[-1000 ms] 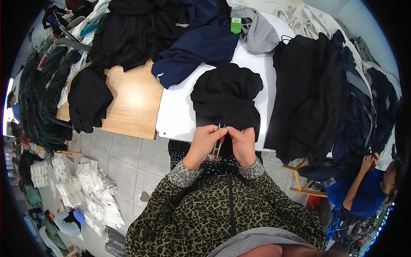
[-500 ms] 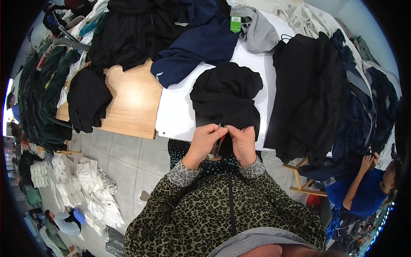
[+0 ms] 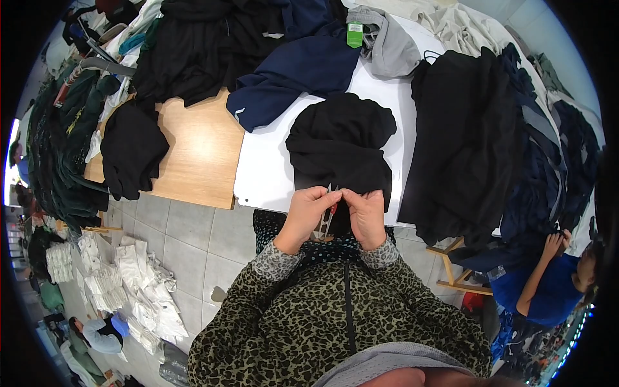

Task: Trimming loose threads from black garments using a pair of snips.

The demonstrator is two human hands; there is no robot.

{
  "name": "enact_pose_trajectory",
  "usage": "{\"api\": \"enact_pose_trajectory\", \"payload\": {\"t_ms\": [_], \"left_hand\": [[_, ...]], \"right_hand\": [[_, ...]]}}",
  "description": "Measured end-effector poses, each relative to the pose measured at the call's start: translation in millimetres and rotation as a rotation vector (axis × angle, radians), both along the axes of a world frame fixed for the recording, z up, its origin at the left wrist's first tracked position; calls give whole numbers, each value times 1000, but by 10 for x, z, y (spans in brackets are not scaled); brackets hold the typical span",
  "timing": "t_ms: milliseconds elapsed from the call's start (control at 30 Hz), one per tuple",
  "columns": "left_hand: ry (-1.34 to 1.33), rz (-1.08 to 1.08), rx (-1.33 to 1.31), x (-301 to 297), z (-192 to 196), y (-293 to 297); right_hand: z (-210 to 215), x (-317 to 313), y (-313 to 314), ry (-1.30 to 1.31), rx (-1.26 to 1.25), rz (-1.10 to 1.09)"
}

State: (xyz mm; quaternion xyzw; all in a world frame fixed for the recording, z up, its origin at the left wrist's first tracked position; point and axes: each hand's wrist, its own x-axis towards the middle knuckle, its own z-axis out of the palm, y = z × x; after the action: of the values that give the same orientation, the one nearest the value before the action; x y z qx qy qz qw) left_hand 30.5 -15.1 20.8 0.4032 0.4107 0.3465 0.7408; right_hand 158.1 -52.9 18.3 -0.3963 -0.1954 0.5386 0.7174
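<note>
A folded black garment (image 3: 340, 138) lies in front of me, its near edge at the front of the white tabletop sheet (image 3: 261, 177). My left hand (image 3: 309, 211) is closed in a pinch at that edge. Close beside it, my right hand (image 3: 366, 216) pinches the same cloth, thumb and forefinger nearly meeting the left fingertips. Between the palms sits a pair of thread snips (image 3: 327, 221) with a red part, slim metal tips pointing away from me. Which hand carries the snips is hard to make out, as the fingers cover part of them.
To the right lies a large black garment stack (image 3: 461, 145). Navy cloth (image 3: 296, 74) and a grey garment with a green tag (image 3: 354, 35) are farther back. A small black bundle (image 3: 133, 148) rests on the wooden table (image 3: 196, 155). Another person in blue (image 3: 548, 290) works at right.
The snips between my hands have tilted slightly, and their metal shows brighter. Both hands keep their pinch in nearly the same place; the garment lies as before.
</note>
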Motion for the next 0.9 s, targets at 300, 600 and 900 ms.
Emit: {"api": "enact_pose_trajectory", "payload": {"t_ms": [300, 600, 900], "left_hand": [[-18, -37, -14, -26, 4, 5], [21, -51, 61, -44, -46, -23], [-74, 29, 38, -61, 10, 7]], "right_hand": [[17, 8, -3, -4, -10, 21], [30, 1, -7, -1, 13, -4], [61, -11, -14, -86, 13, 30]]}}
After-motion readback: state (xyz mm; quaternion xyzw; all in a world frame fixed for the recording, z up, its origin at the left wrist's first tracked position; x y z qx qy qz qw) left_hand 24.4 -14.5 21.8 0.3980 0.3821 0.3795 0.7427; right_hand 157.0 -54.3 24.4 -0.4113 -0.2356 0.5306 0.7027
